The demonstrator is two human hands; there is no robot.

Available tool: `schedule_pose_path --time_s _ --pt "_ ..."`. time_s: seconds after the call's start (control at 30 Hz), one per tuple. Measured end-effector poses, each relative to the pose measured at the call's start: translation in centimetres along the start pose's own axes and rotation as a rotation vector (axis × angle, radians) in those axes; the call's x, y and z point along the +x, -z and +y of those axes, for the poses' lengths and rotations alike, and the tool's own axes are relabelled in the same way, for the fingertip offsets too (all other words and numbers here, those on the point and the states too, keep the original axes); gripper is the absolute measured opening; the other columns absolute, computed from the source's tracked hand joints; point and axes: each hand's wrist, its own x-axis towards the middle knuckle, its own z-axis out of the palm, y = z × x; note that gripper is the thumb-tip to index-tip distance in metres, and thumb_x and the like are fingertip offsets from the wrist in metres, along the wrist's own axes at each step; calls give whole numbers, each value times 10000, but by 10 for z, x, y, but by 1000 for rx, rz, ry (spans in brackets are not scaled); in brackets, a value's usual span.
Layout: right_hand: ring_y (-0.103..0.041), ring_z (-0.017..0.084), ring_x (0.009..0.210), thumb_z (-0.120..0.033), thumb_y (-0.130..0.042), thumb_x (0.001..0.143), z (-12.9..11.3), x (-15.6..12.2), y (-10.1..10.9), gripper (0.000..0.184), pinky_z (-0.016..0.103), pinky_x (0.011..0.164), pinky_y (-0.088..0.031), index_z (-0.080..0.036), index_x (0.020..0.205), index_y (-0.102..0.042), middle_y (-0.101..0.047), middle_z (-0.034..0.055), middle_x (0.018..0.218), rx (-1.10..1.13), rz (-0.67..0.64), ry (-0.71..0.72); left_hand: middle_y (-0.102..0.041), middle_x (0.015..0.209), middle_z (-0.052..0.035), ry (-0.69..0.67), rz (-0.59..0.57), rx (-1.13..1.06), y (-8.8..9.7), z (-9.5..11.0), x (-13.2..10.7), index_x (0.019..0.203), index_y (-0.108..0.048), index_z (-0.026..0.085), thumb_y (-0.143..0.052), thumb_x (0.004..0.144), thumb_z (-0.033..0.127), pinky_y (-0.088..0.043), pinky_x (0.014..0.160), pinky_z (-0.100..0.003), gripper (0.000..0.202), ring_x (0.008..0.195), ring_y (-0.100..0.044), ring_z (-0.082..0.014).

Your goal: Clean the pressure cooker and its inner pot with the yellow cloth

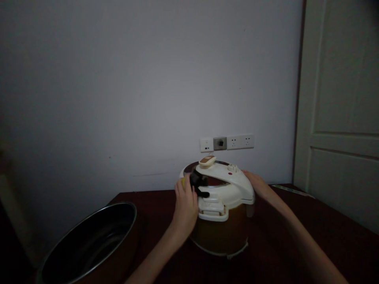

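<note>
An electric pressure cooker [220, 232] with a brown body and a white lid [227, 183] stands on a dark wooden table [296, 244]. My left hand [186, 205] lies against the lid's left side, its fingers curled by a black knob [197, 180] and a small yellow part. My right hand [257, 184] rests on the lid's right rim with the fingers laid along it. The room is dim.
A large metal basin [89, 244] sits on the table at the near left. A row of wall sockets [227, 142] is on the grey wall behind the cooker. A white door [340, 118] stands at the right.
</note>
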Motion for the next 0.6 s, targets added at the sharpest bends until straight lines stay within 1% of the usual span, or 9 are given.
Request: schedule_pose_path --time_s 0.03,0.1,0.23,0.3,0.37,0.43,0.5,0.57,0.6 --pt "-623 268 1014 -502 -335 822 0 0 0 464 407 987 -415 -208 906 -684 -694 80 1061 0 -1 -1 -463 1261 -159 -53 -22 -23 3 8 -6 1296 -394 153 -327 885 151 -319 1039 -470 416 1200 -412 -243" --pt "-614 272 1035 -496 -339 822 0 0 0 460 416 997 -404 -205 912 -684 -688 80 1080 -12 14 3 -481 1259 -133 -145 -106 -85 10 21 -8 1259 -436 187 -350 895 171 -331 1044 -451 374 1209 -417 -230" --pt "-597 269 1066 -463 -352 816 2 1 1 445 422 1013 -388 -185 924 -682 -684 90 1088 -40 26 9 -553 1206 -93 -322 -343 -119 19 37 18 1204 -500 203 -416 895 213 -375 1019 -404 321 1156 -478 -211" --pt "-599 260 1058 -433 -351 822 3 1 0 428 418 1005 -396 -183 937 -679 -688 83 1077 -36 7 11 -573 1187 -89 -437 -443 -62 16 47 32 1197 -503 193 -415 899 216 -387 1004 -394 311 1136 -494 -210" --pt "-605 254 1041 -397 -355 824 5 2 0 402 416 996 -406 -188 941 -678 -695 78 1057 -40 3 13 -582 1179 -98 -579 -516 26 7 60 39 1176 -508 181 -410 904 229 -394 991 -402 294 1129 -503 -221" --pt "-617 256 1014 -368 -362 820 7 3 -1 383 415 985 -416 -184 929 -680 -701 90 1030 -57 11 15 -579 1191 -120 -714 -542 127 -5 73 38 1132 -527 159 -418 899 240 -388 991 -426 270 1147 -499 -246" --pt "-624 259 1002 -352 -366 817 8 3 -1 374 414 982 -420 -176 913 -681 -702 107 1020 -71 26 18 -558 1231 -153 -811 -522 214 -19 83 31 1098 -540 133 -439 881 238 -362 1015 -453 261 1191 -474 -274" --pt "-619 255 1025 -352 -362 820 8 4 -1 373 410 996 -411 -179 907 -681 -700 108 1030 -79 35 29 -503 1308 -187 -847 -465 282 -31 90 20 1107 -531 114 -457 859 210 -325 1045 -476 277 1251 -427 -297" --pt "-613 251 1041 -358 -357 824 8 4 -1 379 407 1005 -403 -182 914 -681 -696 104 1045 -79 37 37 -466 1347 -201 -836 -428 310 -36 91 15 1121 -521 110 -461 850 195 -310 1055 -485 290 1279 -398 -307"
